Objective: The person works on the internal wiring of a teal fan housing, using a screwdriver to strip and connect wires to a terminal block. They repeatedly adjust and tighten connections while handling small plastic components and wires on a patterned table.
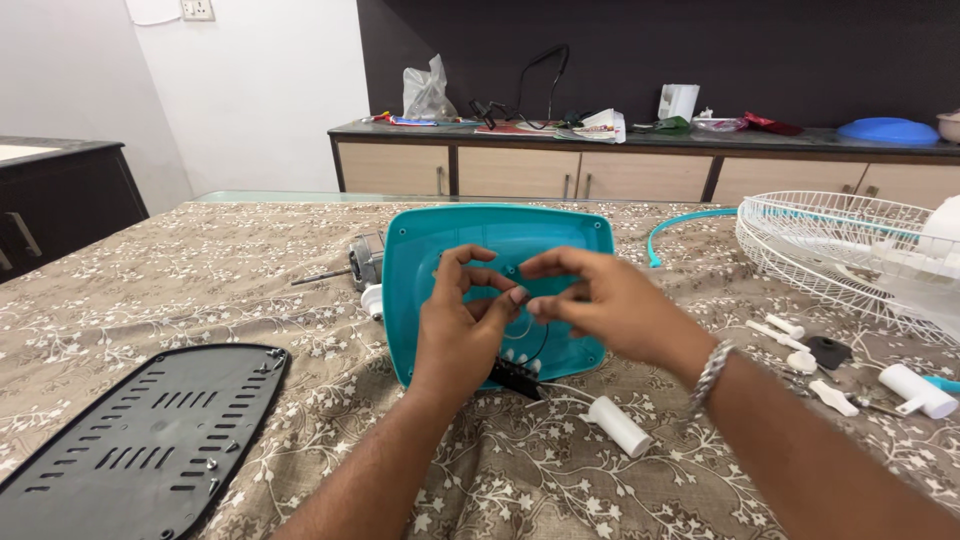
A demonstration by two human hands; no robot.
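black vented panel [140, 440] lying front-left on surface | left hand [462, 325] + right hand [600, 300] over teal housing [430, 250] | fingers curled together, can't tell what they're pinching | white cylinder [619, 426] just beside

floral tablecloth [200, 280], teal housing [440, 250], black panel [140, 440]

Plastic bag [427, 92]: crinkled, whitish, seen on the far counter, left part.
White carton [678, 101]: small, upright, seen on the counter, further right.
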